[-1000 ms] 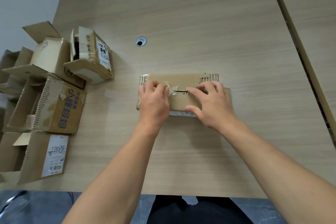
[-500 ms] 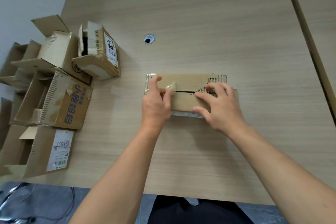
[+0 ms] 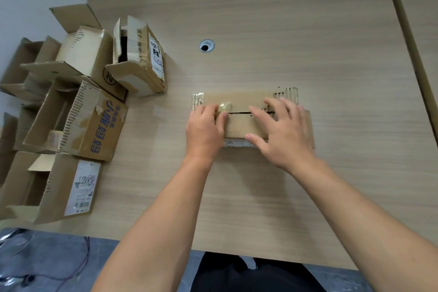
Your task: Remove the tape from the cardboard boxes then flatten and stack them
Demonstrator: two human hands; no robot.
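A small brown cardboard box point(image 3: 244, 102) lies in the middle of the wooden table point(image 3: 308, 31), its top seam showing as a dark slit. My left hand point(image 3: 206, 130) rests on the box's left part and pinches a crumpled strip of clear tape point(image 3: 224, 106) lifted from the seam. My right hand point(image 3: 282, 133) lies flat with spread fingers on the box's right part, pressing it down. Shiny tape point(image 3: 197, 100) still wraps the box's left end.
Several opened cardboard boxes crowd the table's left side: one with blue characters point(image 3: 94, 123), one with a white label point(image 3: 78, 187), one upright taped box point(image 3: 139, 57). A round cable hole point(image 3: 206, 45) sits behind the box. The table's near edge point(image 3: 166, 242) lies below my arms.
My left fingers have gathered the tape into a raised crumpled wad at the seam. My right hand stays pressed on the box. The camera view has shifted slightly.
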